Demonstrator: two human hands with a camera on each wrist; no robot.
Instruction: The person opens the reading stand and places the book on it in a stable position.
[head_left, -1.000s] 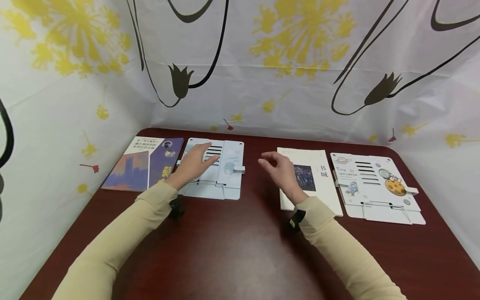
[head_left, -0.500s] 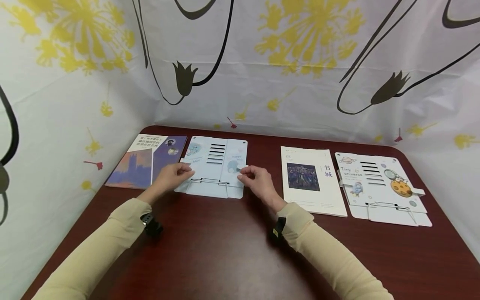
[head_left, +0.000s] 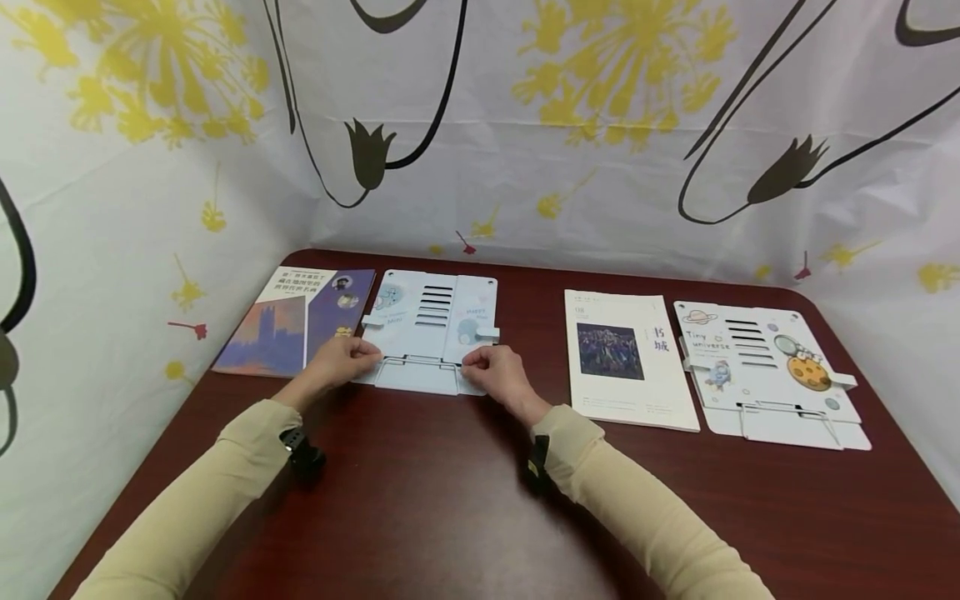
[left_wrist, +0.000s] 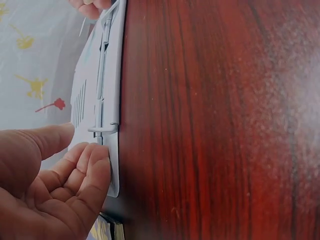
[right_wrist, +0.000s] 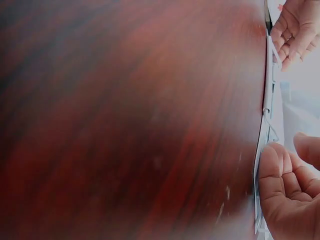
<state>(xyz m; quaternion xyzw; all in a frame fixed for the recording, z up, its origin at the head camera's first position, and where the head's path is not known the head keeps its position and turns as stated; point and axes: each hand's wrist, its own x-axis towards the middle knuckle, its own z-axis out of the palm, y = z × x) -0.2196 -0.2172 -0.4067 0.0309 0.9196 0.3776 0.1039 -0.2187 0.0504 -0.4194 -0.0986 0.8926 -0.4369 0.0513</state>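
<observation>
A pale blue-and-white book stand (head_left: 408, 335) with slots, side clips and a wire support lies folded flat toward the back of the table. At its lower left corner is my left hand (head_left: 341, 363), fingertips by the end of the wire. My right hand (head_left: 501, 375) is at the opposite corner, by the wire's other end. In the left wrist view, the thumb (left_wrist: 52, 140) stands apart from bent fingers (left_wrist: 92, 167) at the stand's lower edge. The right wrist view likewise has the fingers (right_wrist: 275, 172) along the edge and the thumb (right_wrist: 307, 150) separate.
A purple-and-orange book (head_left: 262, 333) lies left of the stand, partly behind my left hand. To the right are a cream book (head_left: 626, 400) and a second white stand (head_left: 765, 383) with space drawings. A patterned cloth (head_left: 465, 192) hangs behind the dark red table (head_left: 420, 500).
Both hands came in to the book stand's sides, then slid down to its lower corners. My right hand moved left from near the cream book. The stand remains flat.
</observation>
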